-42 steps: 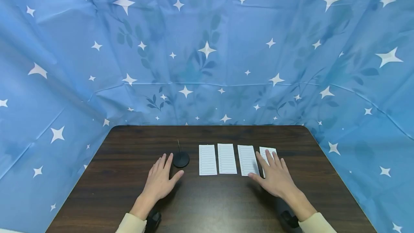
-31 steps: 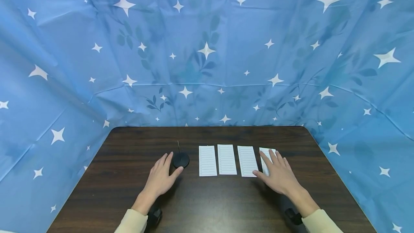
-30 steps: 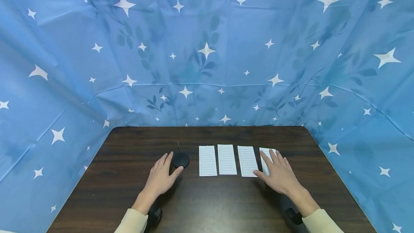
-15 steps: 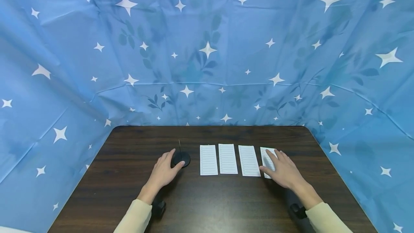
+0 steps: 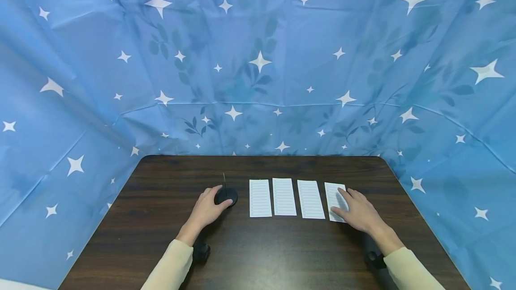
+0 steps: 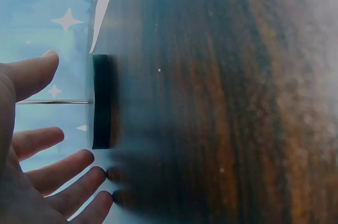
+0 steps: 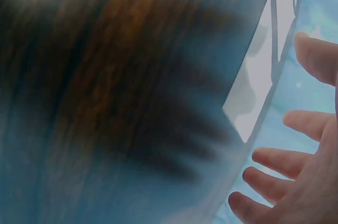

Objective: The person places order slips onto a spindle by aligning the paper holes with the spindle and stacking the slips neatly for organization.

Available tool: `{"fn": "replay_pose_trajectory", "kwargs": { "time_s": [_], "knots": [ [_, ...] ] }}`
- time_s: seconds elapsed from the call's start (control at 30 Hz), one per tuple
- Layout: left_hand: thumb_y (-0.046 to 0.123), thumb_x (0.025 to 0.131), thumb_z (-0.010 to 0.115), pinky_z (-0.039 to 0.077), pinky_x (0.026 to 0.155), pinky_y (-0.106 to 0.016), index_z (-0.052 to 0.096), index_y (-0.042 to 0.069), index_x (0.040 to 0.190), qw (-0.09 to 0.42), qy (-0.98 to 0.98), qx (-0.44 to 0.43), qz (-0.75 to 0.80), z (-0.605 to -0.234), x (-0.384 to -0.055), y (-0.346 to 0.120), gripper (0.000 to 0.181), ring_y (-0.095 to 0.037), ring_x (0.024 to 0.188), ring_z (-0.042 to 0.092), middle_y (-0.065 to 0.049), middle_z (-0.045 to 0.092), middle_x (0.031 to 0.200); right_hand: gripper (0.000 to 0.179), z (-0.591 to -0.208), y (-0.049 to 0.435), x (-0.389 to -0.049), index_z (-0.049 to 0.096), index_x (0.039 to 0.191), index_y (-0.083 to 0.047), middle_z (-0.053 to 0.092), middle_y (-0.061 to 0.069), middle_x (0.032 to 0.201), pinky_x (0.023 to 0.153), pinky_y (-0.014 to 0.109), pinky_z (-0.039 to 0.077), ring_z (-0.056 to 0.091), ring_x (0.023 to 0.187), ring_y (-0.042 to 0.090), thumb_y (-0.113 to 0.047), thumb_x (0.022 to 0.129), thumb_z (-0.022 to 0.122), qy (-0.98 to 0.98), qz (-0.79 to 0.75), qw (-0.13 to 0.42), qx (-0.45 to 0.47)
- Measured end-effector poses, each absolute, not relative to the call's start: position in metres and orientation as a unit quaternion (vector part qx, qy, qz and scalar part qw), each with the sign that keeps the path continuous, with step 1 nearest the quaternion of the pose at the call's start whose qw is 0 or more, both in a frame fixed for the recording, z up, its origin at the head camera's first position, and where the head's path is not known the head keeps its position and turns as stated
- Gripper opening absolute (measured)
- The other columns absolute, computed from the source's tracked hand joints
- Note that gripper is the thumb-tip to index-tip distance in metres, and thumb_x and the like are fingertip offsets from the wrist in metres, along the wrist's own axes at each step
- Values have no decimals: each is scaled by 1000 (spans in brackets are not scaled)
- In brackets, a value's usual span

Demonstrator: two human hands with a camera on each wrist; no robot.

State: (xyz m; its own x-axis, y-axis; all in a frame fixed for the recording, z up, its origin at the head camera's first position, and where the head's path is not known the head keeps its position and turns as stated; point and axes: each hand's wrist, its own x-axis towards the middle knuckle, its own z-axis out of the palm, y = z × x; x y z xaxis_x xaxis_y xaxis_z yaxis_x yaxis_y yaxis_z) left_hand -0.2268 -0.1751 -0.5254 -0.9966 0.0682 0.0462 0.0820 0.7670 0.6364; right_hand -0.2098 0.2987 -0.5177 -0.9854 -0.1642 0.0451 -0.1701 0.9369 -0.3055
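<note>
Left hand [image 5: 207, 207] and right hand [image 5: 360, 210] out in front, nothing in either grasp!
From the head, the left hand arches loosely around the black disc-shaped base [image 5: 226, 195] standing on the dark brown wood-grain table [image 5: 266, 254]; the right, gently curved, is at the rightmost of four white ruled paper slips [image 5: 333, 198]. Over to the left wrist: fingers well parted, the thin upright metal rod [image 6: 58, 101] rising from that base between thumb and index finger, gaps either side. And the right wrist: fingers spread, apart from the slips.
</note>
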Motion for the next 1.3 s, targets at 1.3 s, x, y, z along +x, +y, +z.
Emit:
{"fn": "replay_pose_trajectory", "kwargs": {
  "time_s": [1.3],
  "knots": [
    [34,91,76,37,100,-61,61,2,138,-3,-949,-48,-312,-527,-232,-175,59,-40,121,47,-20,56,133,70,-528,306,-213,53,141,6,34,45,144,100,74,32,31,132,64,-44,95,68,-983,170,-29,60]
  ]
}}
